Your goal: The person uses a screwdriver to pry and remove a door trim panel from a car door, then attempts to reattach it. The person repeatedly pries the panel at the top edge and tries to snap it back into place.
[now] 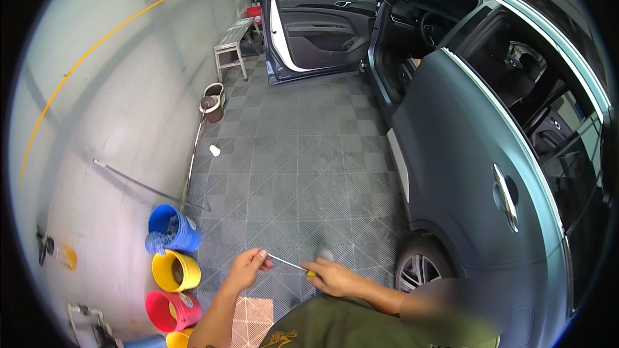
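A screwdriver with a long thin metal shaft (284, 261) and a yellow handle (311, 274) is held in front of my body, above the floor. My right hand (332, 277) is closed around the handle, most of which the fingers hide. With thumb and fingers pinched together, my left hand (247, 269) grips the far end of the shaft, so its tip is hidden. The shaft slopes up toward the left, and both hands are apart from the car.
On my right stands a grey-blue car (445, 129), its front door (322, 29) wide open. Along the left wall are a blue bucket (187, 235), a yellow bucket (184, 274) and a red bucket (184, 309). A step bench (233, 37) and a white cup-like thing (215, 150) are farther ahead.
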Demonstrator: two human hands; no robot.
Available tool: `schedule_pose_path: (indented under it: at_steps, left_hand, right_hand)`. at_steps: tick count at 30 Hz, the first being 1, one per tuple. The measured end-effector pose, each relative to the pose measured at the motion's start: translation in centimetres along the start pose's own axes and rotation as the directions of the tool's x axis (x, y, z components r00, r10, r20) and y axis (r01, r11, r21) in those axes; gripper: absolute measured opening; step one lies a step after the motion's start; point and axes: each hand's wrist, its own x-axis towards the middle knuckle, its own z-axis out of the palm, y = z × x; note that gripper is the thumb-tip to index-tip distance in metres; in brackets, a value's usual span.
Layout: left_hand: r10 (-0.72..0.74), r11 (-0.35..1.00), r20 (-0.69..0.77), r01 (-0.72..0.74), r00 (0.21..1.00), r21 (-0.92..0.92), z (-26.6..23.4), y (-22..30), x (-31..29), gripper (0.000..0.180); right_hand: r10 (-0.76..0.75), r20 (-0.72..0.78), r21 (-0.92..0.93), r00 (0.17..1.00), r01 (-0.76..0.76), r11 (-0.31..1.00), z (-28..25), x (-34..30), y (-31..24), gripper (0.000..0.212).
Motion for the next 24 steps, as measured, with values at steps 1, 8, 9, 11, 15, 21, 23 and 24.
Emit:
schedule_pose_path:
  at_steps: [1,8,9,11,15,21,23,24]
  left_hand:
    - [-0.009,1.0,0.002,0.009,1.0,-0.019,-1.2,0.8,3.2,0.036]
    - [0.058,0.96,-0.351,-0.148,0.935,-0.236,-7.3,8.2,23.6,0.031]
    - [0.088,0.949,-0.422,-0.205,0.902,-0.24,-9.1,11.4,26.4,0.03]
    - [0.213,0.969,-0.494,-0.246,0.843,-0.001,-13.6,17.3,30.8,0.03]
    - [0.232,0.816,-0.643,-0.506,0.73,-0.28,-22.7,20.5,40.5,0.031]
    - [0.18,0.882,-0.699,-0.428,0.692,-0.197,-36.7,19.4,55.1,0.027]
    - [0.09,0.905,-0.656,-0.337,0.749,-0.261,-41.3,20.7,59.9,0.024]
    - [0.06,0.913,-0.638,-0.301,0.767,-0.275,-44.0,21.9,62.3,0.022]
  right_hand:
    - [-0.019,-0.035,-0.004,0.999,0.019,1.0,-1.1,2.8,1.3,0.042]
    - [-0.099,-0.034,0.233,0.995,0.104,0.967,-13.8,24.4,4.7,0.042]
    - [-0.137,-0.014,0.227,0.991,0.136,0.964,-16.9,28.2,4.1,0.043]
    - [-0.228,-0.015,0.176,0.974,0.227,0.958,-22.6,35.5,2.5,0.042]
    - [-0.431,-0.029,-0.044,0.902,0.43,0.902,-30.7,49.8,-1.0,0.04]
    - [-0.4,-0.025,-0.045,0.916,0.399,0.916,-32.8,70.4,0.6,0.041]
    - [-0.296,-0.049,0.095,0.954,0.3,0.949,-33.4,75.9,1.7,0.041]
    - [-0.258,-0.066,0.163,0.964,0.266,0.95,-34.6,78.9,1.4,0.041]
